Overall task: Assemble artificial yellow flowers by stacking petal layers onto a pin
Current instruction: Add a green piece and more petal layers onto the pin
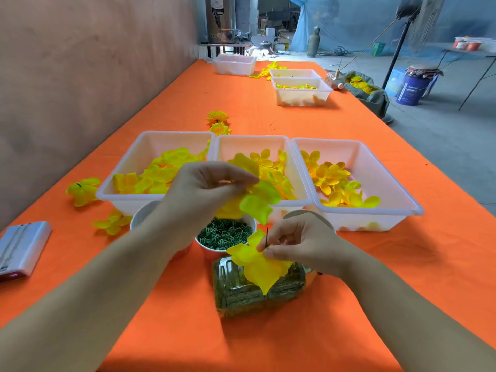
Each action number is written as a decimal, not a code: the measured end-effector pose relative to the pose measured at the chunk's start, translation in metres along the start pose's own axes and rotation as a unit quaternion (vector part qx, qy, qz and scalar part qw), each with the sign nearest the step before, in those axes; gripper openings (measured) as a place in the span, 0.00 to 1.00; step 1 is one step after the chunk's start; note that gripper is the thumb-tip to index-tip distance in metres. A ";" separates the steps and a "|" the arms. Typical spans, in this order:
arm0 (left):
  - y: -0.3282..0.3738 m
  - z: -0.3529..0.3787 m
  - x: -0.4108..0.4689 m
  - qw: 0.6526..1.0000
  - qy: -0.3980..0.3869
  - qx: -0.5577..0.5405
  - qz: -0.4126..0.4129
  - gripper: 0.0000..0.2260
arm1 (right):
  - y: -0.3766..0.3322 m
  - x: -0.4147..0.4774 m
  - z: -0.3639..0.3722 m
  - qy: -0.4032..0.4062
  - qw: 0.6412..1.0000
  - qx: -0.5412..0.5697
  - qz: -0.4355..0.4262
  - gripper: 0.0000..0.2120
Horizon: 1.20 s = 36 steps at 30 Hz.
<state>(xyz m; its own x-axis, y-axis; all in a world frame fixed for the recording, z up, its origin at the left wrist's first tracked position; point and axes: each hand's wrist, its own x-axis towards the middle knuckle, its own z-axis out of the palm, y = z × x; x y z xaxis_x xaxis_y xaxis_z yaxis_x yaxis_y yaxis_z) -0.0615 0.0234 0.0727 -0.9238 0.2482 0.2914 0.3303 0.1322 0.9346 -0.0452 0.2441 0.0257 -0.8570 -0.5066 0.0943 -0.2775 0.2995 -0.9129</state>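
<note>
3 white bins [252, 137] side by side, each w/ loose yellow petals. Cup [225, 233] of green rings in front; clear tub [241, 291] nearest, greenish contents.

R hand [300, 242] pinches pin [267, 236] w/ one petal layer [260, 267] on it, above the tub. L hand [206, 189] pinches a 2nd layer [255, 205] over the cup.

Orange tablecloth [268, 339]; concrete floor [442, 130], blue netting [349, 22] behind.

We count six white bins: a left bin [150, 149], middle bin [241, 146] and right bin [375, 162] in the near row, then a lone far bin [234, 67] and a far pair [302, 96]. We make out three cups: a ring cup [225, 233], plus a left cup [143, 213] and a right cup [300, 212], both mostly hidden. There is one clear jar [241, 291] and one pin [267, 236]. Two petal layers are lifted, an upper petal layer [255, 206] and a lower petal layer [259, 267]. Four loose flowers [83, 190] lie on the tabletop [188, 318].
</note>
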 end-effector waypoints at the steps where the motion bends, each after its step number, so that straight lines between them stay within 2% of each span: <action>1: 0.004 0.005 -0.006 1.000 -0.009 -0.017 -0.016 0.07 | 0.000 0.000 0.001 -0.002 1.000 0.000 0.002 0.07; 2: 0.004 0.011 -0.012 0.999 -0.020 -0.036 -0.021 0.07 | 0.000 0.000 0.001 -0.008 1.000 0.010 0.005 0.03; 5: 0.012 0.026 -0.027 0.996 -0.026 -0.041 -0.071 0.08 | -0.001 -0.002 0.001 -0.008 0.999 0.035 -0.005 0.05; 9: 0.011 0.033 -0.031 0.994 -0.019 -0.016 -0.109 0.06 | 0.002 -0.001 -0.003 0.034 0.997 -0.068 -0.007 0.09; 13: 0.010 0.035 -0.034 0.993 -0.019 -0.030 -0.116 0.04 | 0.001 -0.002 -0.004 0.024 0.998 -0.057 -0.012 0.07; 16: 0.009 0.034 -0.034 0.994 -0.018 -0.012 -0.103 0.08 | -0.003 -0.003 -0.002 0.006 0.999 -0.019 -0.034 0.16; 19: 0.007 0.030 -0.033 0.995 -0.013 -0.011 -0.095 0.09 | -0.004 -0.003 -0.001 -0.019 0.998 0.049 -0.028 0.16; 22: 0.002 0.027 -0.034 0.996 -0.020 0.007 -0.086 0.08 | -0.005 -0.002 0.000 -0.018 0.998 0.050 -0.026 0.16; 27: -0.002 0.025 -0.031 0.993 -0.068 0.058 -0.075 0.04 | -0.007 -0.001 -0.002 -0.026 0.998 0.054 -0.032 0.28; 33: -0.001 0.015 -0.018 0.978 -0.153 0.069 -0.121 0.05 | 0.000 -0.001 0.001 0.023 0.999 0.022 -0.015 0.24; 36: -0.001 0.017 -0.015 0.974 -0.161 0.097 -0.124 0.04 | -0.004 -0.002 0.001 0.027 0.999 0.022 -0.030 0.18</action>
<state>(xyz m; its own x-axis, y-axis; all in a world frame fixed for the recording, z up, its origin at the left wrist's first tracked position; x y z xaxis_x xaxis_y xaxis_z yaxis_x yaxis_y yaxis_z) -0.0449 0.0355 0.0643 -0.8813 0.4703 -0.0462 0.1644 0.3967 0.9031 -0.0414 0.2432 0.0284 -0.8622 -0.4776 0.1692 -0.3103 0.2336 -0.9215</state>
